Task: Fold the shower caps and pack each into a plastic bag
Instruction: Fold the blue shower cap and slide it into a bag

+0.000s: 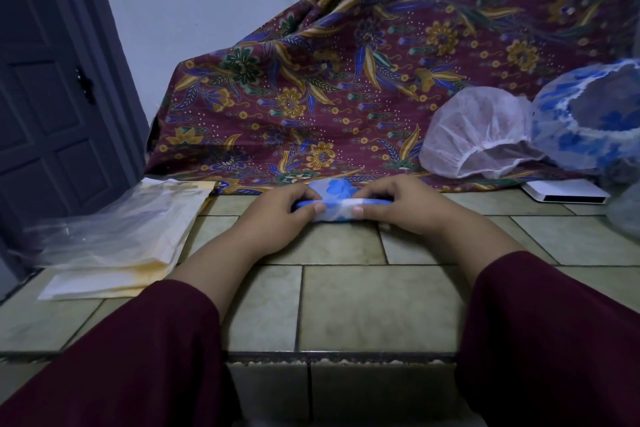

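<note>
A folded blue-flowered shower cap (335, 188) lies on the tiled surface at the middle, pressed into a small bundle. My left hand (277, 218) pinches its left end and my right hand (405, 208) pinches its right end, thumbs on the near edge. A white shower cap (474, 132) sits open at the right, and a blue-patterned shower cap (585, 114) stands beside it further right. Clear plastic bags (114, 229) lie in a pile at the left.
A maroon floral cloth (346, 62) drapes over something behind the work spot. A flat white box (564, 192) lies at the right, under the caps. A dark door (45, 97) stands at the left. The tiled ledge (339, 355) drops off near me.
</note>
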